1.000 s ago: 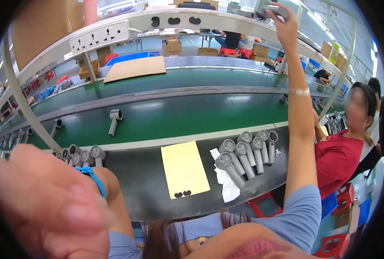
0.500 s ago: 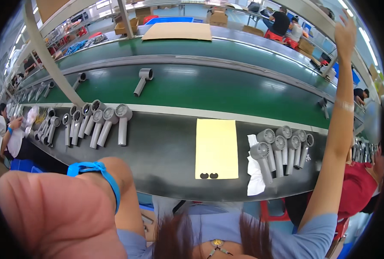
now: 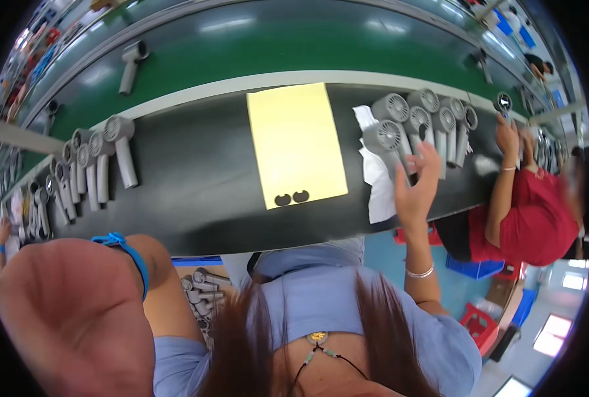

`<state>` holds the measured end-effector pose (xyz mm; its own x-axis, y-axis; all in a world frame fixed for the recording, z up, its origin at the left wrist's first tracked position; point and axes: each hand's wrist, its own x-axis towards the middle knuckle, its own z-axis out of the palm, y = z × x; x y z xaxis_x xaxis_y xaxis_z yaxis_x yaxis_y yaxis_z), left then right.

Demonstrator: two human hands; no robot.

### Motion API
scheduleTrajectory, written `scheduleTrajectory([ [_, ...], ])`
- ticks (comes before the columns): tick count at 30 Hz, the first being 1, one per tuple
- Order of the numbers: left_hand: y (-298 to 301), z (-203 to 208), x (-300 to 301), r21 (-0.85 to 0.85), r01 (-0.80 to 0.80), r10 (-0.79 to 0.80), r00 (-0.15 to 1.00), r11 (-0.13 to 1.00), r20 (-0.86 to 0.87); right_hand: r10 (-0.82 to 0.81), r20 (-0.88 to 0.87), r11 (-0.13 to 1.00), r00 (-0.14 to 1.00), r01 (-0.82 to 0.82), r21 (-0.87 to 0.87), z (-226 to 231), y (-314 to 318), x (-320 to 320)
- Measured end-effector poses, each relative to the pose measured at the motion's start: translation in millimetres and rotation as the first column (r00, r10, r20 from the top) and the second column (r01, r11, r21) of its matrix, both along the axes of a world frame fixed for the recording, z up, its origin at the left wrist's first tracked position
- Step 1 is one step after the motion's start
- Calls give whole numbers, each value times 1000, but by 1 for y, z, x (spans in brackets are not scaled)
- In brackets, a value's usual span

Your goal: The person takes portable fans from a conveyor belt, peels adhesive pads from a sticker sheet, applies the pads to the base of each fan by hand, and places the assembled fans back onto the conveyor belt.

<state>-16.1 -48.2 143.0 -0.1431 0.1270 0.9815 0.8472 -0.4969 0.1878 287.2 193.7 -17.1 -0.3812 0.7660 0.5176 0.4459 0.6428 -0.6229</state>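
My right hand is over the table on the right, thumb and fingers apart, at the lower handle of the nearest grey handheld fan. Whether it touches that handle is unclear. Several similar fans stand close together behind it, by a crumpled white sheet. Very large and close at the lower left is the palm of my left hand; its fingers cannot be seen. A blue band circles that wrist. Between the hands lies a yellow sheet with two small black pieces at its near edge.
More grey fans stand in a row on the left of the black table. Beyond runs a green conveyor carrying a fan. A person in red sits at the right, holding a fan. Below the table is a box of fan parts.
My right arm has come down from high at the upper right to the right-hand fans. The view has tilted down and turned right. My left palm stays close at the lower left.
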Motion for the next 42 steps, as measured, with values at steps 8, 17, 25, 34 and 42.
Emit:
scheduleTrajectory([
  [8,57,-37,49,-234,202,-155,967,951,204,-35,-95,997,995,41,69,-43,-34,38],
  [17,151,-129,120,-593,641,-287,759,488,584,217,-407,975,887,-179,129,15,-28,-38],
  [25,146,-131,94,-495,595,-224,753,634,618,245,-597,927,764,-366,-88,40,-37,-42],
  [34,76,-110,66,-698,380,-50,895,606,443,385,-644,705,661,-661,-257,64,-56,-52],
  [42,65,-126,76,-579,528,-79,777,621,624,446,-624,536,642,-749,-389,59,-69,-83],
])
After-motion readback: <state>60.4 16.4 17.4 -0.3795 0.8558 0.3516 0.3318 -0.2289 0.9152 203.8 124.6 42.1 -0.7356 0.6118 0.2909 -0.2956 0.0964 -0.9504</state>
